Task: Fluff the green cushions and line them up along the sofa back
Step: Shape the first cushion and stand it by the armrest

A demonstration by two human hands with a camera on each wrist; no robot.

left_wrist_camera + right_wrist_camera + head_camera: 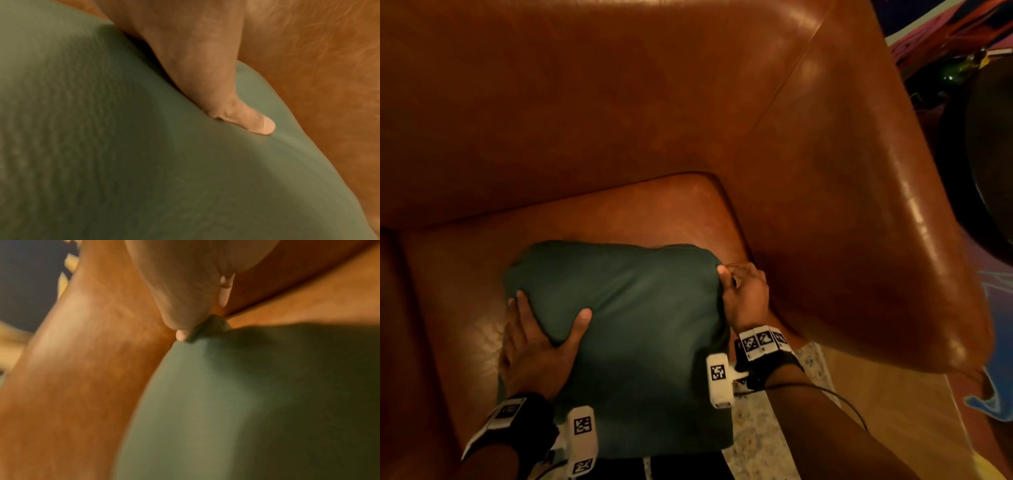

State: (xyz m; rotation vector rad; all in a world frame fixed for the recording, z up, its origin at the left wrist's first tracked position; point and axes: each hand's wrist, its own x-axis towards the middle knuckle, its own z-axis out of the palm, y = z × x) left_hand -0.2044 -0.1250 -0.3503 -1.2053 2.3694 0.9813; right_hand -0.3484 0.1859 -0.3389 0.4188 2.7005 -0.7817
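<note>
a green cushion (640, 329) lies on the seat of the brown leather sofa (619, 113), toward the seat's right end near the armrest (866, 212), its near part hanging past the seat's front edge. the left hand (534, 349) grips the cushion's left side, thumb pressed into the top face and fingers wrapped around the edge. the right hand (744, 294) pinches the far right corner of the cushion, fingers curled tight on the fabric.
</note>
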